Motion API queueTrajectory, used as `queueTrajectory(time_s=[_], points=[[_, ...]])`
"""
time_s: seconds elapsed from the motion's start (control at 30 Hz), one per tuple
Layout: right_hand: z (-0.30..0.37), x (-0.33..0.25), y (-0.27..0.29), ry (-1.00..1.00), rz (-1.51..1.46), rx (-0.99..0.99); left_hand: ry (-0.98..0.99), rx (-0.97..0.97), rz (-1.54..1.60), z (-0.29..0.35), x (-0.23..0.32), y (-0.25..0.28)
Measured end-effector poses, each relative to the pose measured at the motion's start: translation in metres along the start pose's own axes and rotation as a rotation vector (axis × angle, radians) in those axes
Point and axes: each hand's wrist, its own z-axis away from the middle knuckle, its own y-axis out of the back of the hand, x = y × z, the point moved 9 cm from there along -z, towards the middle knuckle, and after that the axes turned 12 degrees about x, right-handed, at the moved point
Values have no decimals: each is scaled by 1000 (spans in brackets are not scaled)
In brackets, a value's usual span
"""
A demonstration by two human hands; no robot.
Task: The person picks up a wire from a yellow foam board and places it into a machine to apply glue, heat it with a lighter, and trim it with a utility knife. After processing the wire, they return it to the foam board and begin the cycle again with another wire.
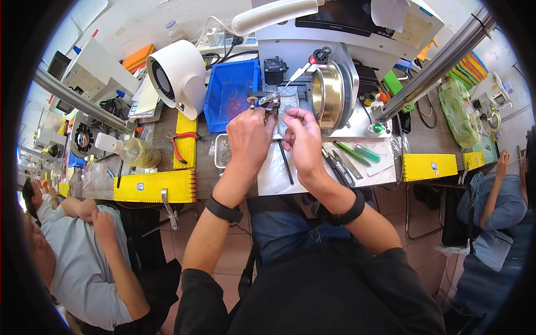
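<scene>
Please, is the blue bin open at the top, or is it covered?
Open: no lid lies over the blue bin, and its inner walls and floor are visible from above.

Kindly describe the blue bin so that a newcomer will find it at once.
On the workbench, find the big white rounded device with a dark round opening. To its right, beyond the left hand, sits the open blue bin. Its colour and larger size set it apart from the small white tray in front.
</scene>
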Motion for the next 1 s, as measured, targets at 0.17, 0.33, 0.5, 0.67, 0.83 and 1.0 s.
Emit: queueTrajectory(time_s=[0.17,0.33,0.5,0.67,0.83,1.0], points=[[0,-1,-1,10,-2,4,-20,0,-15,-1,2,2],[-6,5,-4,6,-6,2,140,-21,60,-1,-9,6],[-18,-11,-17,116,-95,44,136,7,75,1,-9,0],[-22,-13,-18,137,-114,16,157,2,86,3,-10,-4],[-22,-15,-20,132,-103,17,153,31,138,1,-9,-4],[-25,-14,-21,127,-126,19,316,-1,259,3,-16,-13]])
